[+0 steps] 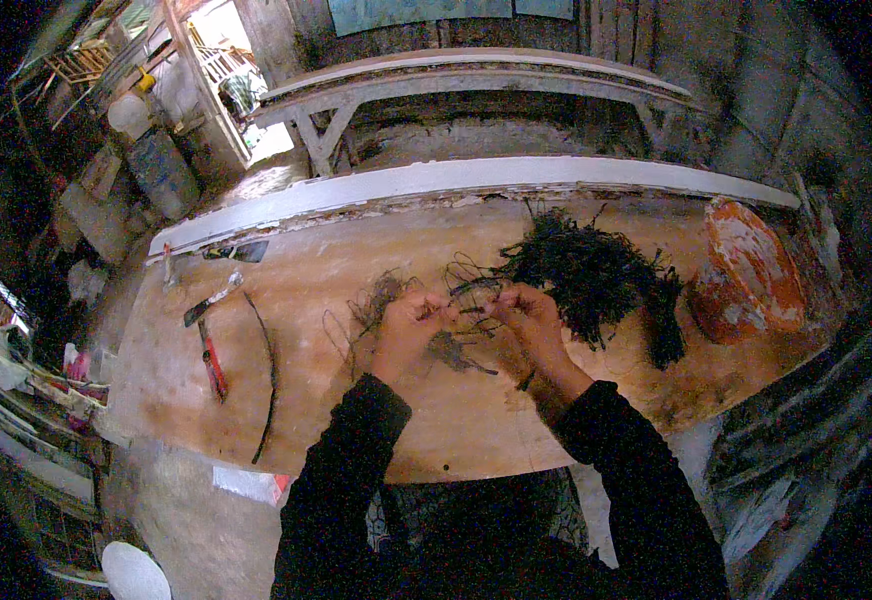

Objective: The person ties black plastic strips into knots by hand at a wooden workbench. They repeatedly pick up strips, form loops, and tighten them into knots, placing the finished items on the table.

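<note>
Close together over the middle of the table, my two hands work with fingertips pinched. My left hand (411,325) is closed on what looks like a thin dark strand. My right hand (531,322) pinches a short black strip (474,286) that reaches toward the left fingers. A loose tangle of thin dark thread (384,292) lies beside and behind my left hand. Several small dark scraps (453,352) rest between the wrists. Just beyond my right hand is a large heap of black strips (586,262), with a denser bundle (664,325) at its right.
An orange, white-smeared bucket (751,275) lies tipped at the table's right end. To the left are a red-handled tool (213,362), a dark-and-silver tool (214,300) and a long black strip (270,375). A white-edged plank (476,178) borders the far side; a bench (476,78) stands behind.
</note>
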### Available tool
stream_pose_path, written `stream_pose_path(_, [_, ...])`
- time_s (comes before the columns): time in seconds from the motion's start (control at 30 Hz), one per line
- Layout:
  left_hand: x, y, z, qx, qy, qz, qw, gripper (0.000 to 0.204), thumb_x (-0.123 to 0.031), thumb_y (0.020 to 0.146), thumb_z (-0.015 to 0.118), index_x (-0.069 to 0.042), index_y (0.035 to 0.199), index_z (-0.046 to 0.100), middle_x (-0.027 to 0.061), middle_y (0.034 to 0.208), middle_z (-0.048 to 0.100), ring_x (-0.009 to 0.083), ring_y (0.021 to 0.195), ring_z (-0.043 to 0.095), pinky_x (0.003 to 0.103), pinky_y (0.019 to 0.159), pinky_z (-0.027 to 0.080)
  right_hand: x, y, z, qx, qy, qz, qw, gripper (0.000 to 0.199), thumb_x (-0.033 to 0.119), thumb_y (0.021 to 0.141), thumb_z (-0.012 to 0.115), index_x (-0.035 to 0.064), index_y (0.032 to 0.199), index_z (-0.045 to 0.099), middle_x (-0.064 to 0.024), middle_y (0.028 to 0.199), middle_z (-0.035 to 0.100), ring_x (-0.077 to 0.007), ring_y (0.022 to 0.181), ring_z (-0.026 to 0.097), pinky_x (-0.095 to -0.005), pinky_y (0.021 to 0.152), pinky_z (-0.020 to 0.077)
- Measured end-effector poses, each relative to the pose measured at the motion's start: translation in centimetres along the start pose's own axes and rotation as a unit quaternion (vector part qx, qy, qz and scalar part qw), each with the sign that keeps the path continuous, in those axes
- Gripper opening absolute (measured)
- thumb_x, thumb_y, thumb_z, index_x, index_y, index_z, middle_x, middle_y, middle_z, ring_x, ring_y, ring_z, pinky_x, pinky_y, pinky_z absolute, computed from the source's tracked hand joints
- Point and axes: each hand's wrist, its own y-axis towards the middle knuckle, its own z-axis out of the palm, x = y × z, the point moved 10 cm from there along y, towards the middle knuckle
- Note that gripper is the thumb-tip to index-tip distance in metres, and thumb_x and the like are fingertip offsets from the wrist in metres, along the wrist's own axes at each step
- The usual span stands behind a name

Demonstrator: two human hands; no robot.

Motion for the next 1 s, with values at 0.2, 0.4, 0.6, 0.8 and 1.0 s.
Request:
stream_pose_path(0.2, [-2.0, -3.0, 7.0, 0.254, 0.049, 0.152, 0.954, 0.016, -0.013, 0.07, 0.062, -0.001, 0.072, 0.053, 0.0022, 0.073, 0.052, 0.0099, 0.072, 0.049, 0.026, 0.066, 0.04, -0.4, 0.7, -3.1, -0.095, -0.087, -0.031, 0.991, 0.008, 0.002, 0.07, 0.059, 0.0051, 0.073, 0.052, 0.0006, 0.071, 0.051, -0.008, 0.065, 0.046, -0.0217, 0.064, 0.038])
stream_pose_path(0.4, [0.0, -1.1, 3.5, 0.109, -0.059, -0.015, 0.992, 0.011, -0.008, 0.068, 0.062, -0.002, 0.071, 0.053, 0.0017, 0.069, 0.052, 0.0093, 0.067, 0.048, 0.024, 0.062, 0.039, 1.6, 0.5, -3.3, -0.14, -0.197, -0.121, 0.963, 0.01, 0.006, 0.069, 0.063, 0.0044, 0.069, 0.053, 0.0006, 0.072, 0.047, -0.012, 0.072, 0.045, -0.0234, 0.066, 0.0371])
stream_pose_path(0.6, [2.8, -0.3, -4.6, -0.197, -0.012, -0.059, 0.978, 0.006, -0.006, 0.069, 0.06, -0.002, 0.073, 0.056, 0.0051, 0.071, 0.057, 0.0153, 0.068, 0.054, 0.023, 0.063, 0.042, -1.7, -0.2, 1.7, 0.092, -0.059, -0.006, 0.994, 0.006, 0.008, 0.07, 0.063, 0.0046, 0.073, 0.06, -0.004, 0.094, 0.048, -0.0144, 0.085, 0.045, -0.026, 0.071, 0.038])
stream_pose_path(0.8, [1.8, -0.4, -4.3, -0.19, 0.061, -0.022, 0.98, 0.007, -0.002, 0.07, 0.058, -0.001, 0.077, 0.058, 0.0059, 0.075, 0.058, 0.013, 0.069, 0.054, 0.023, 0.062, 0.042, 0.8, -3.6, 7.3, 0.261, 0.046, 0.056, 0.963, 0.004, 0.011, 0.072, 0.061, 0.0078, 0.073, 0.059, -0.0032, 0.086, 0.053, -0.0154, 0.085, 0.05, -0.0267, 0.071, 0.0408])
stream_pose_path(1.0, [2.5, -0.2, -2.4, -0.147, -0.029, 0.007, 0.989, 0.004, -0.001, 0.072, 0.057, 0.001, 0.076, 0.057, 0.0051, 0.074, 0.057, 0.0112, 0.069, 0.053, 0.023, 0.063, 0.042, 0.0, -2.6, 5.5, 0.223, 0.007, 0.091, 0.971, 0.007, 0.009, 0.072, 0.061, 0.003, 0.074, 0.058, -0.0026, 0.073, 0.056, -0.0107, 0.071, 0.052, -0.0234, 0.064, 0.0415])
